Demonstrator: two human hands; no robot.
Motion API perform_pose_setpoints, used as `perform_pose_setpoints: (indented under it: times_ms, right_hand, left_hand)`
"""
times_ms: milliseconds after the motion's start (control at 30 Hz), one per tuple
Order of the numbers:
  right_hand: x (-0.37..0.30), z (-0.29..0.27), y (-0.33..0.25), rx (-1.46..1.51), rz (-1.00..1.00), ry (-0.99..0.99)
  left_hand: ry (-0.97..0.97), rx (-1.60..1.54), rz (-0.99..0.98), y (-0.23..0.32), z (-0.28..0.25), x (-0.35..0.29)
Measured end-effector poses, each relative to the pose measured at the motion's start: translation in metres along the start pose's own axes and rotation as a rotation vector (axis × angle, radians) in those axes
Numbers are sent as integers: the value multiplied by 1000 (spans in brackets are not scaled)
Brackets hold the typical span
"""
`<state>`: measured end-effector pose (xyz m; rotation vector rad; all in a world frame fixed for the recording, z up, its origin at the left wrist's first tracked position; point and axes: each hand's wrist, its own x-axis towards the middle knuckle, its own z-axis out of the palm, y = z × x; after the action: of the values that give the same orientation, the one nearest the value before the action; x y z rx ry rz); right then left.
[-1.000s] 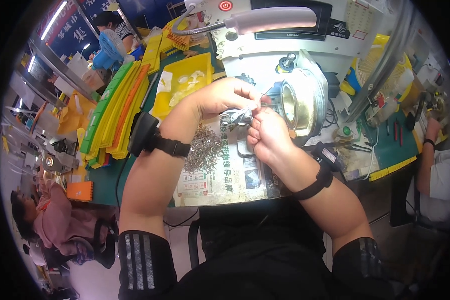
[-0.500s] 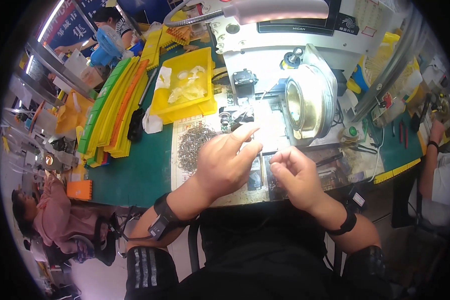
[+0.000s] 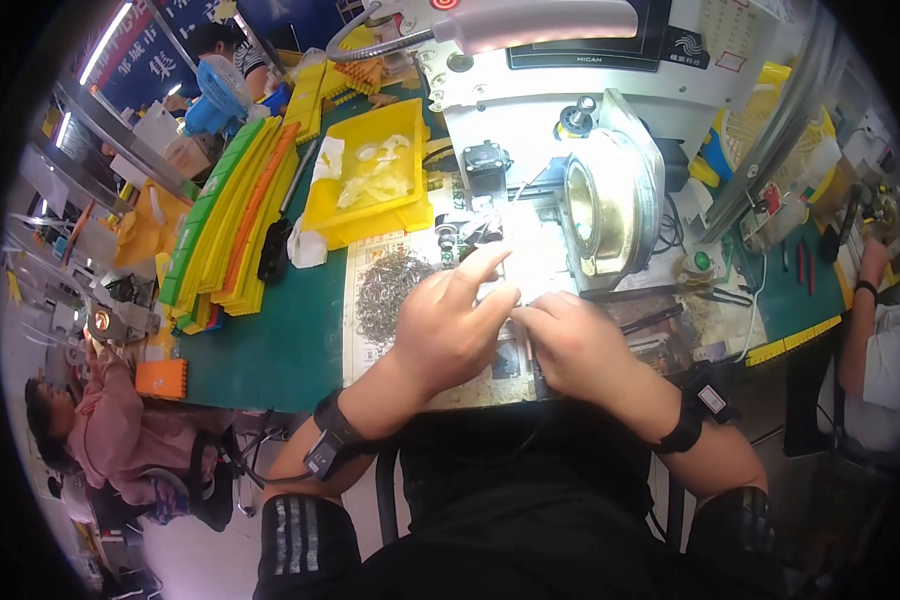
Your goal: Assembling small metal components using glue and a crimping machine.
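In front of the machine, my left hand (image 3: 450, 328) is held over the brightly lit worktop, its index finger and thumb pointing toward the light. Its other fingers are curled under; whatever is between them is lost in glare. Touching or nearly touching its thumb tip is my right hand (image 3: 578, 347), closed in a pinch with its knuckles turned up. What the pinch holds is too small to make out. Left of my left hand lies a heap of small silvery metal pieces (image 3: 392, 297) on a printed sheet. Just beyond both hands stands the machine's large round metal wheel (image 3: 615, 205).
A yellow tray (image 3: 416, 212) with white scraps stands at the back left, beside a stack of yellow, green and orange strips (image 3: 232, 215). A lamp (image 3: 540, 25) hangs over the machine (image 3: 500, 90). Pliers (image 3: 725, 296) lie at right. Other people sit at both sides.
My right hand has moved left, up against my left hand's fingertips, and has turned knuckles up. My left hand has barely moved.
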<state>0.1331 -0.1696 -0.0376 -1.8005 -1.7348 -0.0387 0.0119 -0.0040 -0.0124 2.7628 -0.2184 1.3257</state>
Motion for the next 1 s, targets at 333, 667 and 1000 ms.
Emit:
perform_pose_setpoints:
  times_ms: [333,667,1000]
  right_hand:
    - [-11,-31,-6,62,-150,451]
    - [-13,-36,-7,39,-86,396]
    - [-8,-47,-12,88,-7,384]
  left_hand:
    - [-79,-138,-17,-14,-4,-11]
    - [-88,-178,-73,-19,-4,-16]
    - [-33,-230,-128,-20,-4,-12]
